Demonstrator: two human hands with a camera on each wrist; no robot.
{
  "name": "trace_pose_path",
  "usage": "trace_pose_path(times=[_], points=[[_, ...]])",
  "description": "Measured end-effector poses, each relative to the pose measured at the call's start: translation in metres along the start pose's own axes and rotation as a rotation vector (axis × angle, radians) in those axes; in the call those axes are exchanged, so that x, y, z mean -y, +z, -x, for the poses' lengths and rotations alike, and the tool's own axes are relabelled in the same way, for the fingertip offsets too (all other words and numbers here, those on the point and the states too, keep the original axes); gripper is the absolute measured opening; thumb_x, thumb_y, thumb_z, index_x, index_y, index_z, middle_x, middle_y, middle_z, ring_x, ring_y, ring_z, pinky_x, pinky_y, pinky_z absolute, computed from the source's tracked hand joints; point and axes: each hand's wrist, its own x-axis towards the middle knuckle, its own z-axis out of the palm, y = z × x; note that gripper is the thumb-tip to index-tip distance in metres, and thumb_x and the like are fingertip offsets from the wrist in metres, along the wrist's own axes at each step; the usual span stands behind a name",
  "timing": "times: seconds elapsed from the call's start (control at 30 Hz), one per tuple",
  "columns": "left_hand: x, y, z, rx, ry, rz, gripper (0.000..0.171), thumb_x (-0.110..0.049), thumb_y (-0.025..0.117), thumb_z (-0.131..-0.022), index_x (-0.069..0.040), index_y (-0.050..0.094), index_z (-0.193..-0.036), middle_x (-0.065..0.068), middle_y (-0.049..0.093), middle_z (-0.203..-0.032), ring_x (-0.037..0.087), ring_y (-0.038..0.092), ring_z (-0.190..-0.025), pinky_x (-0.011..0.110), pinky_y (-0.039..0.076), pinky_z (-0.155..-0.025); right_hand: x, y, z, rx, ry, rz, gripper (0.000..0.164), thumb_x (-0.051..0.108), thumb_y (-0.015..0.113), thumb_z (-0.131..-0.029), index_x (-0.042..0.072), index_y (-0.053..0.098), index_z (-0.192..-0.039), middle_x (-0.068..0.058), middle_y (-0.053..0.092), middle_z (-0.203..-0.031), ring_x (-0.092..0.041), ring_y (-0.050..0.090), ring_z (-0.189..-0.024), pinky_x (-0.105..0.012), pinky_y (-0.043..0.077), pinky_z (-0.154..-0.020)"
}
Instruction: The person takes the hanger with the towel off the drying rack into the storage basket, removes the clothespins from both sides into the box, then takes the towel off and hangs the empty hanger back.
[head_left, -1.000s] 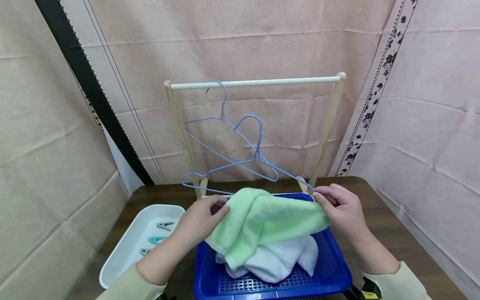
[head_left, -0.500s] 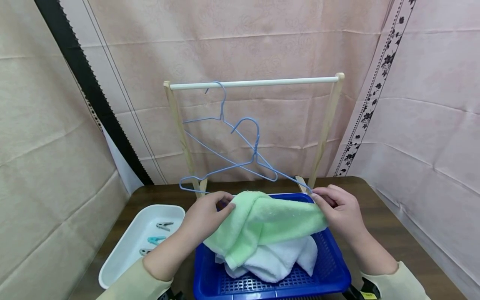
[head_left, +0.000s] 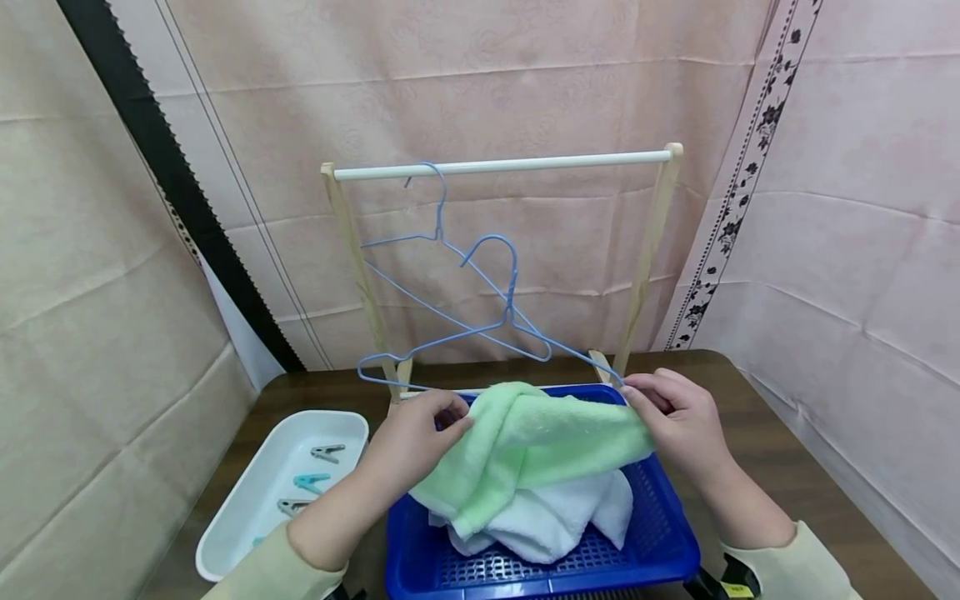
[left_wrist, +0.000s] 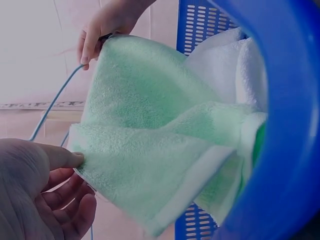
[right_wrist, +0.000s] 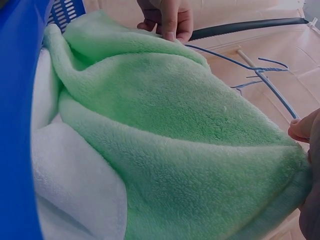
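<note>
A light green towel [head_left: 555,433] is draped over the lower part of a blue wire clothes hanger [head_left: 512,292], which hides most of the hanger's bottom bar. My left hand [head_left: 416,433] pinches the towel's left edge, thumb on top and fingers beneath in the left wrist view. My right hand [head_left: 678,417] pinches the hanger's right corner, with the towel's corner [right_wrist: 295,155] tucked against the same hand. A crumpled white towel [head_left: 555,517] lies under the green one in a blue plastic basket [head_left: 678,533].
Behind the basket stands a rack with a white rail [head_left: 510,164] and wooden posts. Another blue hanger [head_left: 439,208] hangs from the rail. At left, a white tray [head_left: 240,500] holds several clothespins [head_left: 311,482] on the brown table [head_left: 772,433].
The held hanger has dipped slightly, its hook lower and a little further left. My left hand has shifted slightly right along the towel's edge; the right hand keeps its hold.
</note>
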Motion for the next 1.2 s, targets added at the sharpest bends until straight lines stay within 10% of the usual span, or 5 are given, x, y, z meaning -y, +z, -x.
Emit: trace_pose_path(times=[1.2], points=[[0.018,0.016,0.013,0.12,-0.025,-0.084,0.008,-0.029,0.072,-0.091,-0.026,0.068,-0.086,-0.015,0.058,-0.08,0.005,0.053,-0.072,0.025,0.046,-0.063,0.021,0.002,-0.01,-0.026,0.041,-0.003,0.017,-0.016,0.073,-0.078,-0.001,0.074,-0.086,0.005,0.038,-0.061,0.003,0.03,-0.056,-0.022,0.027,-0.047]])
